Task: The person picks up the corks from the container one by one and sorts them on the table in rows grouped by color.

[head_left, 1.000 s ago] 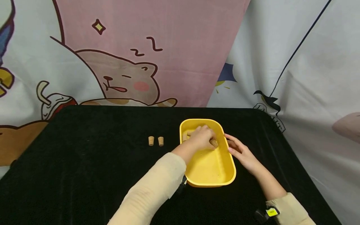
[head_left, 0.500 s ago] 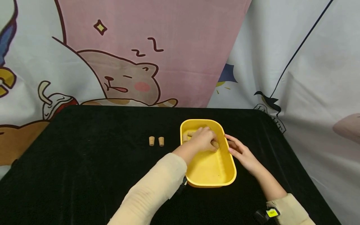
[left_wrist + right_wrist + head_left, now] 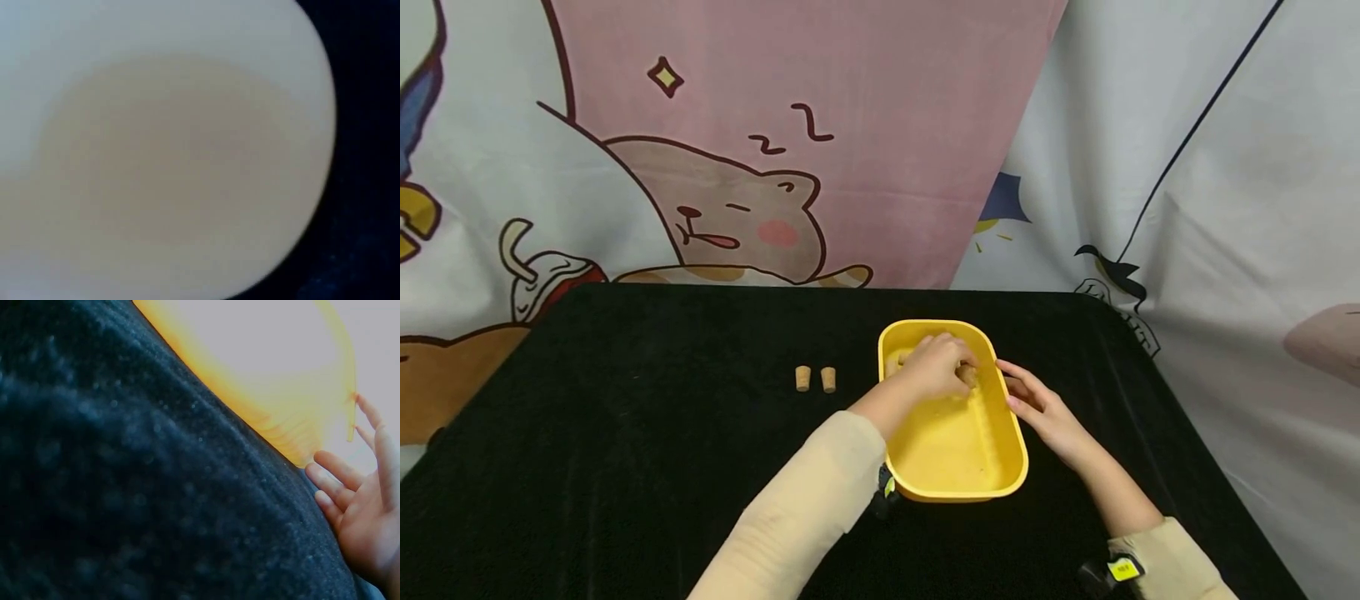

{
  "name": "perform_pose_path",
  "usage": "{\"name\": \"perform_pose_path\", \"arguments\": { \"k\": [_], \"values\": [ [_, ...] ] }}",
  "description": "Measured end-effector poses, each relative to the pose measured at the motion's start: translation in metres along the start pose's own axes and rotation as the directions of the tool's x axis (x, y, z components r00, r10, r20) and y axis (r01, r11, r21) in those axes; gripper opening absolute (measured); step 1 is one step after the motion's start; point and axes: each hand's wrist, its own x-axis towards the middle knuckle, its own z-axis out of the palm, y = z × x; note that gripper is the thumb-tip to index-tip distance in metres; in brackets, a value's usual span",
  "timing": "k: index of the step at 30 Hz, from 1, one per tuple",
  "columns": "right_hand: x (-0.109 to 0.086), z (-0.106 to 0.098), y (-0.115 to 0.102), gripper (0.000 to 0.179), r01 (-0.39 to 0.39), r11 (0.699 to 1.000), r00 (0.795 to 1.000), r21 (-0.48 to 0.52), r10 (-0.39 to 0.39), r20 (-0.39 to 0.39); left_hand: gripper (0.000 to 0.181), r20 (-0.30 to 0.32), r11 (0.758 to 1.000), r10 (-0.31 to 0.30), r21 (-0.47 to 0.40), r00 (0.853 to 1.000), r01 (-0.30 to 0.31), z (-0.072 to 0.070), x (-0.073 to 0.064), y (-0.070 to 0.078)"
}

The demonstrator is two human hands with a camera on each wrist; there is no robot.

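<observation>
In the head view my left hand (image 3: 934,367) reaches into the yellow plastic bin (image 3: 958,492), fingers curled down around a tan cork (image 3: 967,375) near the bin's right wall. Part of that cork hides behind the fingers. Another cork (image 3: 891,367) shows at the bin's left wall, partly covered by my hand. My right hand (image 3: 1051,421) touches the bin's right side from outside, its fingers extended and spread. From the right wrist, that same hand (image 3: 362,512) has its fingertips at the bin's wall. The left wrist view holds only a blurred pale surface beside darkness.
Two tapered corks (image 3: 802,378) stand side by side on the black cloth (image 3: 647,450), left of the bin. A curtain (image 3: 880,200) printed with cartoon animals hangs behind the table's far edge.
My left hand makes small movements inside the bin, and the cork at its fingers shifts slightly. My right hand stays at the bin's side. The two corks outside stay put.
</observation>
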Motion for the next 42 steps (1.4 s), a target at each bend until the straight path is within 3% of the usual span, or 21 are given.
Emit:
{"name": "perform_pose_path", "arguments": {
  "k": [6,11,21,24,32,42],
  "values": [
    [0.001,0.002,-0.001,0.049,-0.017,1.0,1.0,-0.003,0.017,0.001,0.037,-0.022,0.997,-0.013,-0.08,1.0,0.011,-0.009,-0.007,-0.001],
    [0.003,0.002,-0.002,0.049,-0.016,1.0,1.0,-0.006,0.016,-0.001,0.037,-0.08,0.987,-0.006,-0.159,0.997,-0.007,-0.02,-0.016,-0.002],
    [0.004,0.002,-0.005,0.05,-0.019,1.0,1.0,0.006,0.019,0.003,0.038,-0.194,0.912,0.011,-0.401,0.981,-0.089,-0.043,-0.047,-0.002],
    [0.004,0.002,-0.004,0.05,-0.011,1.0,1.0,0.014,0.011,0.002,0.038,-0.217,0.905,0.01,-0.413,0.976,-0.101,-0.049,-0.057,-0.003],
    [0.004,0.003,-0.002,0.05,0.001,1.0,1.0,0.008,-0.001,-0.005,0.04,-0.257,0.928,0.003,-0.358,0.966,-0.098,-0.067,-0.086,-0.011],
    [0.002,0.004,-0.004,0.049,-0.007,1.0,1.0,0.005,0.007,-0.011,0.041,-0.285,0.934,0.0,-0.342,0.959,-0.101,-0.083,-0.126,-0.039]
  ]
}}
